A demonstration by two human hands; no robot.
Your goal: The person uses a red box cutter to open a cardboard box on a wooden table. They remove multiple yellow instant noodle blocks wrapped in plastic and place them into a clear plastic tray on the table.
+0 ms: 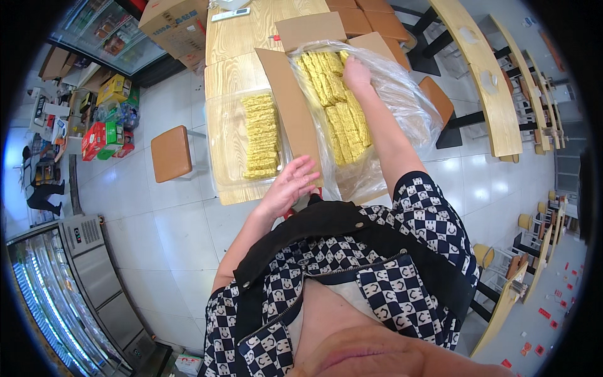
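Observation:
My right hand (356,73) reaches into an open cardboard box (289,99) lined with a clear plastic bag (400,101). Its fingers touch the yellow noodle-like blocks (348,127) at the box's far right; whether they grip one is hidden. The blocks lie in tightly packed rows. My left hand (292,184) is raised at the box's near left corner, fingers apart, with nothing in it. Left of the box, a clear plastic container (226,141) on the wooden table (235,70) holds a long row of similar yellow blocks (260,136).
A remote control (231,14) lies at the table's far end. A brown stool (171,153) stands left of the table, and brown seats (381,21) are behind the box. A closed carton (172,28) stands at the far left, near a glass-door fridge (113,40).

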